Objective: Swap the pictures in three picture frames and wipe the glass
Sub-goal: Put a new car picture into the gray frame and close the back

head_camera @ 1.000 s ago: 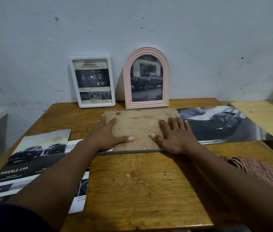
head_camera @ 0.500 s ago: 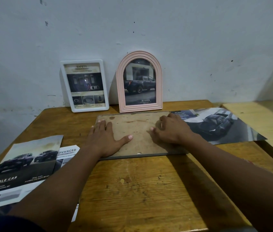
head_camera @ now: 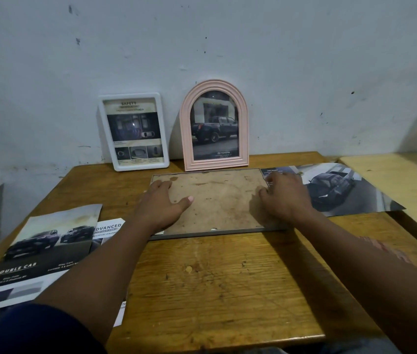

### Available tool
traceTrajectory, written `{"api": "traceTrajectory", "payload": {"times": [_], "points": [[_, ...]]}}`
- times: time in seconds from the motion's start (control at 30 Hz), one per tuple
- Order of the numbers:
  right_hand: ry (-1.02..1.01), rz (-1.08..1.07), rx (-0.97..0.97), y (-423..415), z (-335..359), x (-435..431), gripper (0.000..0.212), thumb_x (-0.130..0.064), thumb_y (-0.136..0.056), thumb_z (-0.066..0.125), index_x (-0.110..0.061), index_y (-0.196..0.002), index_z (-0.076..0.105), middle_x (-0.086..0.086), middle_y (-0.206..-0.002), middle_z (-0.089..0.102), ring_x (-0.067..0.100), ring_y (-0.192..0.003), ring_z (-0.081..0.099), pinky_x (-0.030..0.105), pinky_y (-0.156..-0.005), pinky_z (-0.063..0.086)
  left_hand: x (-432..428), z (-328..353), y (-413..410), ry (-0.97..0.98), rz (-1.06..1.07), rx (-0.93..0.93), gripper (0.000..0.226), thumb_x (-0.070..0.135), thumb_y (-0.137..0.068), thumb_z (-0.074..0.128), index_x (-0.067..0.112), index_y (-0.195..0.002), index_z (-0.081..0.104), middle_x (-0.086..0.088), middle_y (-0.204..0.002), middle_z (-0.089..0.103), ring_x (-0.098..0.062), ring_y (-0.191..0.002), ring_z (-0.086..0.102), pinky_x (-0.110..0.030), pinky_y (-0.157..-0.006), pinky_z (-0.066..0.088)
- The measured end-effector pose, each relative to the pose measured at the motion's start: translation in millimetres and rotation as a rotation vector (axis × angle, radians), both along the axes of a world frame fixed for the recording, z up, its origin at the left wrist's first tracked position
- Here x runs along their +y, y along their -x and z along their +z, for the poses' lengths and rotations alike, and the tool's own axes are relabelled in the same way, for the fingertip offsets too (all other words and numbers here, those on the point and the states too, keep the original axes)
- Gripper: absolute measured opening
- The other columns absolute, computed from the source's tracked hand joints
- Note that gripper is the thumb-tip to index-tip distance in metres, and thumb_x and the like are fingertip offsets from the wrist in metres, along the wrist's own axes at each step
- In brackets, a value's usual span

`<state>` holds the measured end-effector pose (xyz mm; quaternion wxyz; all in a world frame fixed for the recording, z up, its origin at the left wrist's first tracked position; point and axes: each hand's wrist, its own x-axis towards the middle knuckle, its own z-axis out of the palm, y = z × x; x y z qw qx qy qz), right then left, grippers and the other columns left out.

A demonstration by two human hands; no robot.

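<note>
A picture frame (head_camera: 217, 200) lies face down on the wooden table (head_camera: 215, 290), its stained brown backing board up. My left hand (head_camera: 161, 203) rests flat on the board's left part, fingers spread and thumb out. My right hand (head_camera: 284, 198) sits at the frame's right edge with its fingers curled onto that edge. A white rectangular frame (head_camera: 133, 131) with a "Safety" sheet and a pink arched frame (head_camera: 214, 126) with a pickup-truck picture lean upright against the wall behind.
A loose car picture (head_camera: 342, 190) lies right of the frame, partly under my right hand. Car brochures (head_camera: 41, 249) lie at the table's left front. A blurred red checked cloth (head_camera: 386, 249) shows by my right forearm. A second, paler table (head_camera: 406, 175) adjoins on the right.
My right hand has slid from the board's lower middle to the frame's right edge, its fingers curling. My left hand has stayed flat on the left part.
</note>
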<state>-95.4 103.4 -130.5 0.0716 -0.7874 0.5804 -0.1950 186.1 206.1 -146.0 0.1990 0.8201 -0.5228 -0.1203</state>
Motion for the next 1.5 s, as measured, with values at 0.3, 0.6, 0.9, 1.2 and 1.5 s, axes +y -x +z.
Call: {"api": "traceTrajectory", "payload": {"times": [0.3, 0.6, 0.9, 1.2, 1.5], "points": [[-0.364, -0.153, -0.311, -1.8, 1.1, -3.8, 0.027, -0.033, -0.095, 0.057, -0.01, -0.106, 0.064, 0.007, -0.1, 0.068, 0.025, -0.088, 0.067, 0.042, -0.084, 0.059, -1.8, -2.3, 11.6, 0.021, 0.056, -0.169, 0.093, 0.083, -0.083, 0.046, 0.021, -0.151, 0.043, -0.012, -0.16, 0.037, -0.034, -0.148, 0.031, -0.05, -0.116, 0.035], [-0.512, -0.218, -0.763, 4.0, 33.6, -13.5, 0.034, -0.019, -0.076, 0.054, 0.001, -0.101, 0.066, 0.02, -0.093, 0.071, 0.031, -0.073, 0.066, 0.03, -0.051, 0.044, -3.9, 11.3, 10.9, 0.033, 0.064, -0.025, 0.103, 0.093, -0.071, 0.038, 0.022, -0.146, 0.049, -0.007, -0.15, 0.049, -0.029, -0.136, 0.046, -0.051, -0.107, 0.045], [-0.31, -0.065, -0.931, 17.1, 153.0, 7.9, 0.027, -0.01, -0.087, 0.068, 0.01, -0.103, 0.062, 0.017, -0.083, 0.061, 0.026, -0.063, 0.061, 0.026, -0.049, 0.048, -7.9, 58.4, 53.1, 0.042, -0.069, 0.313, 0.074, 0.072, -0.095, 0.042, 0.023, -0.15, 0.044, -0.005, -0.151, 0.048, -0.026, -0.129, 0.05, -0.045, -0.1, 0.046], [-0.294, 0.352, -0.842, -18.3, 232.5, 55.5, 0.026, -0.012, -0.098, 0.053, 0.004, -0.112, 0.068, 0.01, -0.084, 0.06, 0.019, -0.071, 0.055, 0.032, -0.063, 0.043, 0.5, 159.4, 80.6, 0.119, -0.112, 1.039, 0.086, 0.088, -0.087, 0.021, 0.022, -0.123, 0.063, -0.014, -0.129, 0.063, -0.028, -0.107, 0.063, -0.037, -0.076, 0.057], [-0.146, 0.555, -0.755, -69.0, 197.4, 73.5, 0.037, -0.013, -0.103, 0.046, -0.023, -0.137, 0.061, 0.003, -0.125, 0.064, 0.011, -0.092, 0.061, 0.019, -0.065, 0.053, 44.3, 240.5, 35.2, 0.09, -0.171, 0.886, 0.081, 0.077, -0.075, 0.067, 0.016, -0.129, 0.061, -0.018, -0.113, 0.073, -0.037, -0.092, 0.076, -0.057, -0.085, 0.059]]}}
